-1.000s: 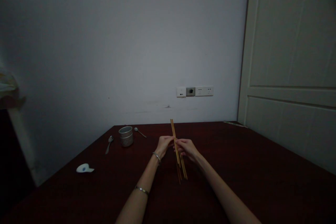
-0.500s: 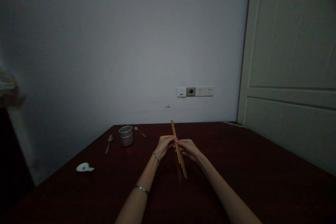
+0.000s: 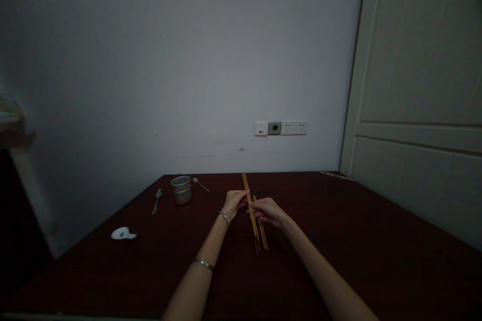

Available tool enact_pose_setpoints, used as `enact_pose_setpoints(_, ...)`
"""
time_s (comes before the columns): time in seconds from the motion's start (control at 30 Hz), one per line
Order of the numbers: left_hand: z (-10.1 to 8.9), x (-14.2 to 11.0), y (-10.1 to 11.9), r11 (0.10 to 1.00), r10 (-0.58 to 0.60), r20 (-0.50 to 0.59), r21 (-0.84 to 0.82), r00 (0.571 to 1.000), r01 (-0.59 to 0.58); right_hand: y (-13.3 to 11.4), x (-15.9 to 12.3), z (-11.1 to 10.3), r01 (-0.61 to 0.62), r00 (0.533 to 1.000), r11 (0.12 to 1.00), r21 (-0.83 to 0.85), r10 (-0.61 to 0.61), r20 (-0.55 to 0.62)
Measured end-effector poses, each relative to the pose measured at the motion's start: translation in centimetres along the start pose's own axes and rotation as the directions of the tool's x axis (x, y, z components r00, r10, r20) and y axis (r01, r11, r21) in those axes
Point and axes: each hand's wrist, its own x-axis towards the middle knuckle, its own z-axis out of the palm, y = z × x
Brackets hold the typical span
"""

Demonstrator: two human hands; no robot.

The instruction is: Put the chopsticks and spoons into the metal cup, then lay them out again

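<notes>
Above the middle of the dark red table, my left hand (image 3: 234,202) pinches a pair of light wooden chopsticks (image 3: 252,219) near their upper part. My right hand (image 3: 269,210) closes on the same pair from the right, with thumb and forefinger just below the left fingers. More chopsticks (image 3: 263,238) run past beneath the right hand, their upper tips showing above it and their lower ends by the tabletop. Whether the right fingers also grip these I cannot tell. Bangles circle my left wrist and forearm.
On the left of the table (image 3: 339,261) stand a metal cup (image 3: 182,191), a metal spoon (image 3: 157,201) beside it, another spoon (image 3: 201,184) behind, and a white ceramic spoon (image 3: 123,233) nearer me. A wall with sockets (image 3: 293,128) rises behind.
The held pair has slid apart from the other chopsticks, whose upper tips now show separately to its right. My left hand is slightly higher along the pair. The view has tilted slightly down.
</notes>
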Motion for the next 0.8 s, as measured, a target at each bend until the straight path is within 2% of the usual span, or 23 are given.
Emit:
enact_pose_setpoints(0.23,-0.1,0.1,-0.1,1.0,-0.009,0.002,0.025,1.0,0.009,-0.3,-0.4,0.5,0.009,1.0,0.999,-0.038,-0.009,-0.008)
enact_pose_setpoints(0.47,-0.3,0.6,-0.4,0.998,-0.003,-0.014,0.055,1.0,0.004,-1.4,-0.9,-0.3,-0.039,0.994,0.985,-0.169,0.021,-0.104)
enact_pose_setpoints(0.67,0.0,0.6,-0.4,0.994,-0.012,-0.036,0.104,0.999,0.015,-2.9,-0.4,0.2,0.093,0.96,0.921,-0.378,-0.184,-0.213)
enact_pose_setpoints(0.8,0.4,0.5,-0.5,0.992,0.003,-0.059,0.129,0.998,0.005,-3.8,-0.2,1.1,0.113,0.922,0.784,-0.611,-0.312,-0.23)
